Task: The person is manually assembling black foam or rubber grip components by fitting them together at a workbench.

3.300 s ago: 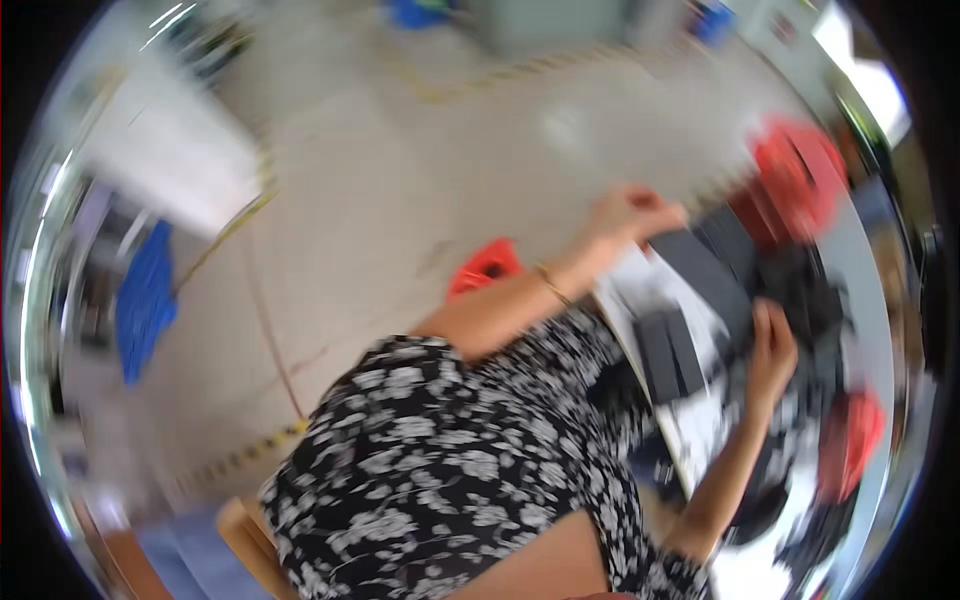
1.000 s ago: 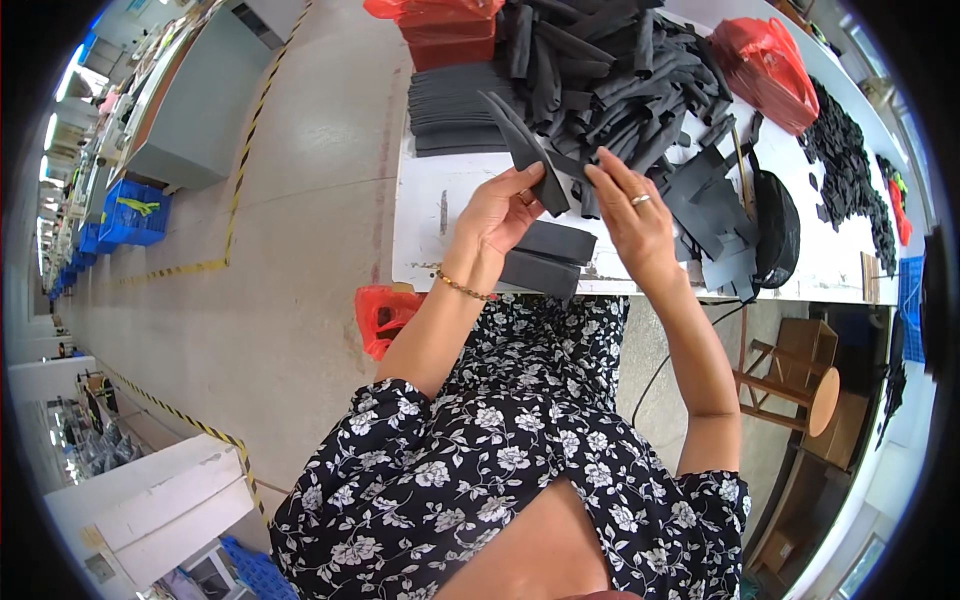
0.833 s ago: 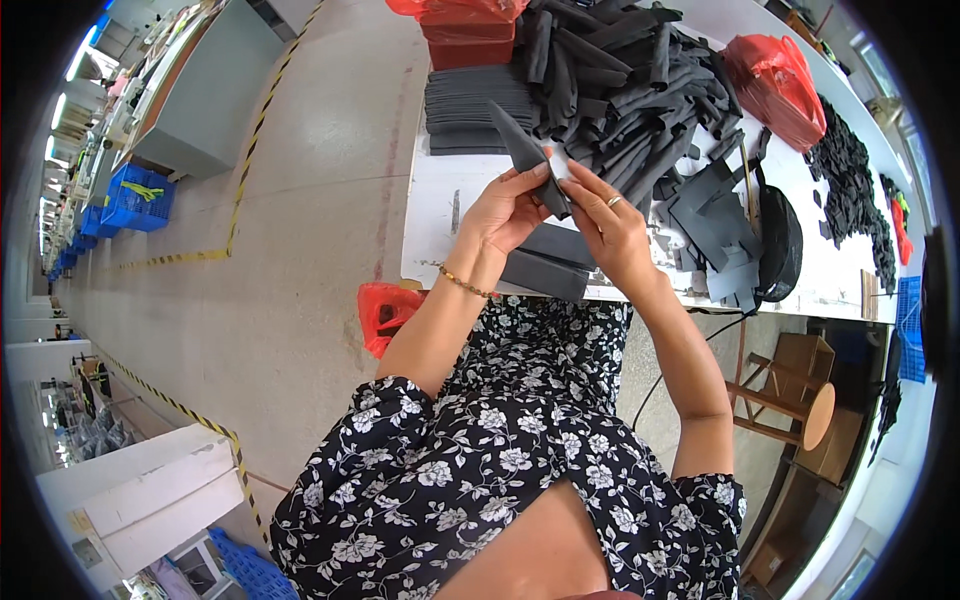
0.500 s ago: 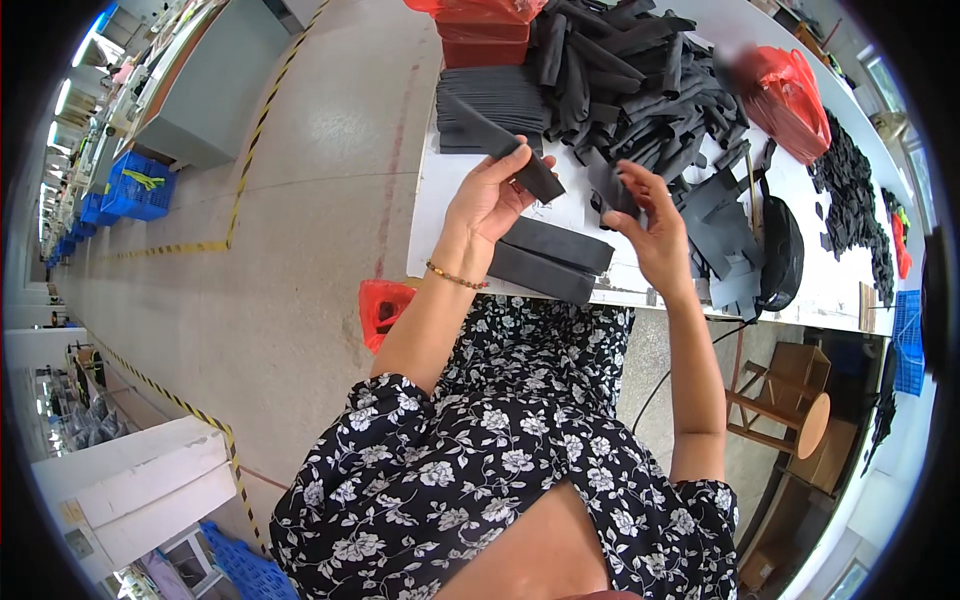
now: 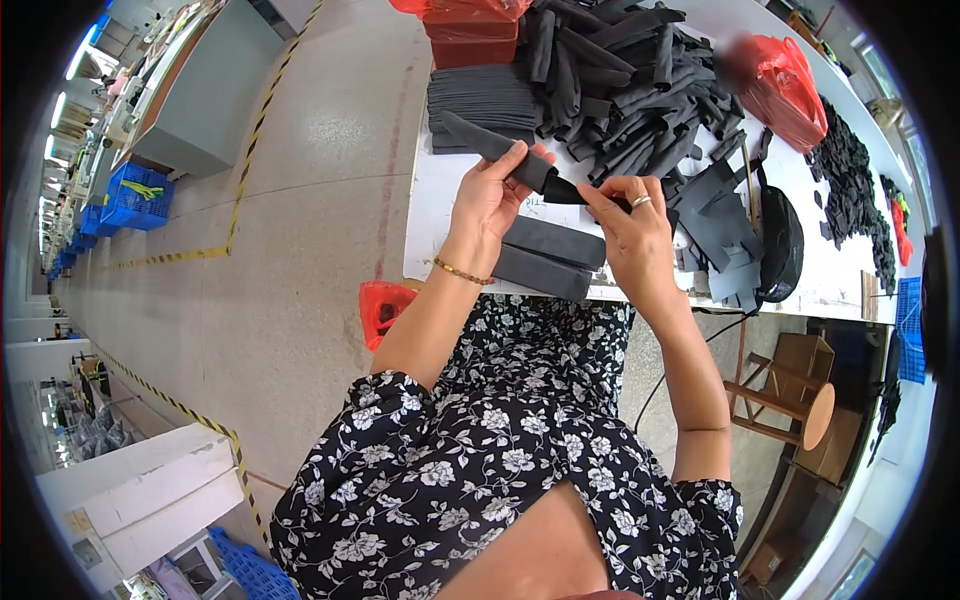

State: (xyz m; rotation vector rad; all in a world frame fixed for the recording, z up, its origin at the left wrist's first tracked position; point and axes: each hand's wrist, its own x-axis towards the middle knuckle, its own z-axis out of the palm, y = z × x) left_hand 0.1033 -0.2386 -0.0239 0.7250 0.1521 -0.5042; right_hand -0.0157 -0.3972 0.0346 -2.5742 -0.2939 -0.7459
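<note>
My left hand (image 5: 485,200) is closed round a dark grey fabric sleeve (image 5: 468,136), which slants up to the left over the table's near side. A black, smooth-looking piece (image 5: 567,192) meets the sleeve's lower right end; how far it reaches inside is hidden. Its other end is pinched by the fingers of my right hand (image 5: 637,235). Below both hands, two dark grey folded strips (image 5: 548,262) lie side by side at the table's edge. Behind my left hand stands a neat stack of grey strips (image 5: 480,105).
A large heap of loose grey sleeves (image 5: 610,85) covers the table's back. Flat dark sheets (image 5: 718,228) and a black rounded object (image 5: 782,245) lie to the right. Red bags (image 5: 785,95) stand farther back. A wooden stool (image 5: 818,415) is below the table's right side.
My right hand has moved left and turned over, bringing the black piece against the end of the sleeve. The left hand stays nearly in place, still holding the sleeve.
</note>
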